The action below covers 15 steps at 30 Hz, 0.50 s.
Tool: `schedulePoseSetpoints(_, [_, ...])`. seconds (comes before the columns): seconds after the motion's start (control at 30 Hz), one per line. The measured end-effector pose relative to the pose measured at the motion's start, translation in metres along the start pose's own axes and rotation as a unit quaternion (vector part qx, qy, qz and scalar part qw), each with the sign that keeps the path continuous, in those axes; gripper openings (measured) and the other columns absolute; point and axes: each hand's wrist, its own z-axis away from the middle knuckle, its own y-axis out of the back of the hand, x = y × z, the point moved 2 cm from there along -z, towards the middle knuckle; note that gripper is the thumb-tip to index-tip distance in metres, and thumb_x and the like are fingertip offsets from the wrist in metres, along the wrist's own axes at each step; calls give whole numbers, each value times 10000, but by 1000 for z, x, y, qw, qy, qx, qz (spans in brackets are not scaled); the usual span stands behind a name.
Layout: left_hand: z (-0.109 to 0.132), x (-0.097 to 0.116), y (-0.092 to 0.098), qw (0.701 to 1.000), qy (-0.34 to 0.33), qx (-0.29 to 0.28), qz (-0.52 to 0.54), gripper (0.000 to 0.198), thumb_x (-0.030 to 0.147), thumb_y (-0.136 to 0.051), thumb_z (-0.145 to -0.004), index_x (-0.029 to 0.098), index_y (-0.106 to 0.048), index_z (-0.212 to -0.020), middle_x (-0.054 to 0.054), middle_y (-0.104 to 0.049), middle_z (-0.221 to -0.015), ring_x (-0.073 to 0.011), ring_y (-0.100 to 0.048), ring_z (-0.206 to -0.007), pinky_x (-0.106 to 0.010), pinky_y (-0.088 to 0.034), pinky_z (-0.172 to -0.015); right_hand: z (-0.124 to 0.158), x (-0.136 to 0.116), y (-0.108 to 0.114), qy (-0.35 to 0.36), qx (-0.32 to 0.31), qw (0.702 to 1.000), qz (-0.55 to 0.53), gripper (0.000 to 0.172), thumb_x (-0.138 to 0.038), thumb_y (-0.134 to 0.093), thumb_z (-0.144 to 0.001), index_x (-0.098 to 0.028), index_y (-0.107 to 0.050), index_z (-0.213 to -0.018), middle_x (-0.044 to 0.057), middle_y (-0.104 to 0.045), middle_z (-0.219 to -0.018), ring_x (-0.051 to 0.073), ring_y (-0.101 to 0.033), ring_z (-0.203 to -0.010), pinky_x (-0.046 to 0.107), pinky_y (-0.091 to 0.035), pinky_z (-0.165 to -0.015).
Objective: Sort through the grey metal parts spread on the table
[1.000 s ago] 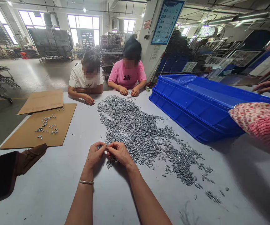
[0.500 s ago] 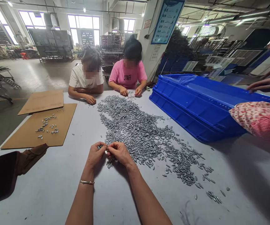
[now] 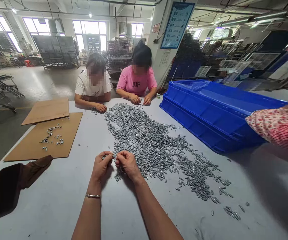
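A broad pile of small grey, metallic-looking spindle-shaped pieces (image 3: 144, 143) is spread over the white table (image 3: 66, 196). At its near edge, my left hand (image 3: 102, 166) is closed, with a few of the grey pieces showing inside its curled fingers. Thumb and forefinger of my right hand (image 3: 127, 164) are pinched together just beside it, a narrow gap apart from the left fingertips. What the right fingertips hold, if anything, is too small to make out. A few loose pieces lie just under the right hand.
Two people sit across the table, hands at the pile's far edge. A blue crate (image 3: 199, 120) stands right, beside another person's patterned sleeve (image 3: 271, 123). Cardboard sheets (image 3: 66, 140), one bearing loose pieces, lie left. A black phone (image 3: 5, 191) and brown cloth (image 3: 37, 168) are at the near left.
My fingertips, together before, are now slightly apart. The hand over the crate at the right has drawn back toward the picture's edge. The view has shifted slightly.
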Motion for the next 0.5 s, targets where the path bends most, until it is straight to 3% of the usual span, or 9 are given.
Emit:
schedulePoseSetpoints(0.23, [0,1,3,1000,-17,2,-25,204,332,-709,-705,158,-633,-780,57,-487,-522,-55,-338,-452,-193,-266,-440,5,-8,-1,37,-61,995,74,291,-451,-660,-783,-163,-665,-821,14,-680,-672,115,-633,-549,245,-538,-559])
schedulePoseSetpoints(0.5, [-1,0,7,990,-33,-10,-133,164,320,-670,-730,167,-670,-789,64,-475,-500,-63,-356,-438,-197,-286,-450,5,-7,3,33,-66,989,128,264,-406,-657,-772,-143,-671,-796,24,-690,-613,134,-646,-552,225,-478,-538])
